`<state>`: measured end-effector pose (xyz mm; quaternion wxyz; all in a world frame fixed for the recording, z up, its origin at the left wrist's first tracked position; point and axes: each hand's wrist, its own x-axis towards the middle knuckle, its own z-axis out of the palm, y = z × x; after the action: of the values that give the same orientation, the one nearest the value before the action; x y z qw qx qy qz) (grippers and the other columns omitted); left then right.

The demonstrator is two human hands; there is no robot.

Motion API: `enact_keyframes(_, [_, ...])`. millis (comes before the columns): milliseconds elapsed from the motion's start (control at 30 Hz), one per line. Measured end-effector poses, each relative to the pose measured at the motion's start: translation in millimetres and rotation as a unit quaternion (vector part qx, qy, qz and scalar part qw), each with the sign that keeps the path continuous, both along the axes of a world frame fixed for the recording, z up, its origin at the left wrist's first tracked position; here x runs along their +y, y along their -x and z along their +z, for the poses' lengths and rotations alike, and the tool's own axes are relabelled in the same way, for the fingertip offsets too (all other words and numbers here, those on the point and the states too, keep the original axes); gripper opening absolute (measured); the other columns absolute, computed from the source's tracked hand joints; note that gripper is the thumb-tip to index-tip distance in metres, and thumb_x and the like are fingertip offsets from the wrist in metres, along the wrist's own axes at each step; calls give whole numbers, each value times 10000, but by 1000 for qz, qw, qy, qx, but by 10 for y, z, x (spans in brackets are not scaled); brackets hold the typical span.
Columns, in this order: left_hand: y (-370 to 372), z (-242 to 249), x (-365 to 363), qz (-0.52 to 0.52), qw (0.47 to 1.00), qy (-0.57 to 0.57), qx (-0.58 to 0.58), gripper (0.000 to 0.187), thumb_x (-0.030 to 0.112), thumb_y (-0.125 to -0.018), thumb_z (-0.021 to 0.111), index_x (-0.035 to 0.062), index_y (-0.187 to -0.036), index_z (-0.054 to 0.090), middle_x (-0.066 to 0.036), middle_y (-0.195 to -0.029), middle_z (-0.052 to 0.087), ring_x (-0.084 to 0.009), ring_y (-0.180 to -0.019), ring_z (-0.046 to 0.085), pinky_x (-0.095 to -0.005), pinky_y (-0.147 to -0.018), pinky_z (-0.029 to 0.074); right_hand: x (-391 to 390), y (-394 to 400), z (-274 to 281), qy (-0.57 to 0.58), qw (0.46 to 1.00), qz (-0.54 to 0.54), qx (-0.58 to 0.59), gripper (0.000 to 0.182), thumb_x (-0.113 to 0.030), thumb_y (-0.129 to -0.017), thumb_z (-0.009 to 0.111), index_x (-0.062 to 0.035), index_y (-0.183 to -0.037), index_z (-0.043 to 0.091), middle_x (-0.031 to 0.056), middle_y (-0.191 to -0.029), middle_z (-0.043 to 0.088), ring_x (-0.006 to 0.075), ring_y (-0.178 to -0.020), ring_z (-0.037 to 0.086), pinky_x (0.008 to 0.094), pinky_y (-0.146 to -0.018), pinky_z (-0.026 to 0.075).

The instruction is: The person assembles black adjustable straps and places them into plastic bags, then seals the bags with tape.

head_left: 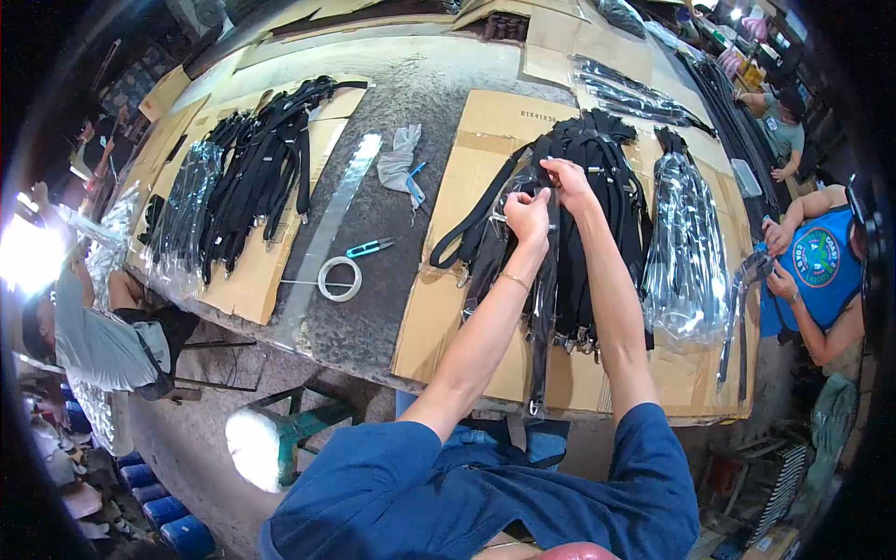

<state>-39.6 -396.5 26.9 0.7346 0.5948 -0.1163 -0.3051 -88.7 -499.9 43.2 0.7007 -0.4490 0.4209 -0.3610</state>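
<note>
My left hand (527, 218) is closed in a pinch near the top of a black strap in a clear plastic sleeve (543, 327), which hangs down toward the table's front edge. Just beyond it, my right hand (571, 183) pinches the upper end of the same strap. Both hands are over a pile of black straps with metal clips (607, 154), spread on a cardboard sheet (431, 317). To the right lies a bundle of straps in clear sleeves (686, 247). My fingers partly hide the end they grip.
On the left, another cardboard sheet (245, 297) holds more black straps (271, 159) and sleeved ones. Between the sheets are a tape roll (323, 280), blue thread snips (370, 247), a grey cloth (399, 159) and a strip of clear sleeves (341, 201). People work at both sides.
</note>
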Motion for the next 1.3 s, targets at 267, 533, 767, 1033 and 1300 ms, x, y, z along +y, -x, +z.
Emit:
enact_keyframes(267, [91, 245, -204, 134, 988, -67, -46, 368, 117, -717, 784, 43, -664, 427, -51, -667, 521, -172, -603, 476, -333, -610, 449, 157, 71, 56, 1, 995, -39, -95, 76, -91, -763, 691, -96, -754, 617, -37, -629, 507, 56, -549, 435, 217, -475, 322])
enact_keyframes(533, [83, 223, -216, 46, 999, 12, 12, 299, 251, -803, 725, 13, -728, 561, -73, -694, 600, -136, -597, 580, -280, -543, 486, 278, 172, 206, 59, 997, 44, -20, 123, -126, -861, 652, -59, -959, 619, -45, -659, 548, 35, -536, 474, 204, -465, 380])
enact_keyframes(767, [-173, 794, 538, -154, 922, -104, -338, 358, 261, -832, 618, -16, -1058, 635, -229, -917, 659, -321, -875, 657, -361, -791, 503, 75, 241, -58, 178, 984, -5, 26, 267, -121, -825, 699, 17, -1044, 634, 4, -699, 599, 60, -565, 498, 225, -499, 384])
enact_keyframes(1033, [-1183, 971, -186, -519, 829, 17, -209, 380, 134, -780, 711, -29, -1104, 597, -76, -951, 641, -133, -807, 611, -273, -691, 510, 440, 500, 549, 211, 976, 23, 38, 282, -84, -825, 692, 59, -1057, 619, 19, -748, 614, 70, -625, 521, 228, -550, 410])
enact_keyframes(1300, [-876, 1796, 181, -533, 806, 70, -250, 264, 75, -709, 743, -7, -928, 622, -62, -809, 650, -116, -721, 609, -244, -662, 491, 790, 789, 1471, 243, 967, 49, 66, 213, -40, -797, 703, 39, -985, 642, 31, -781, 639, 77, -649, 560, 200, -574, 437])
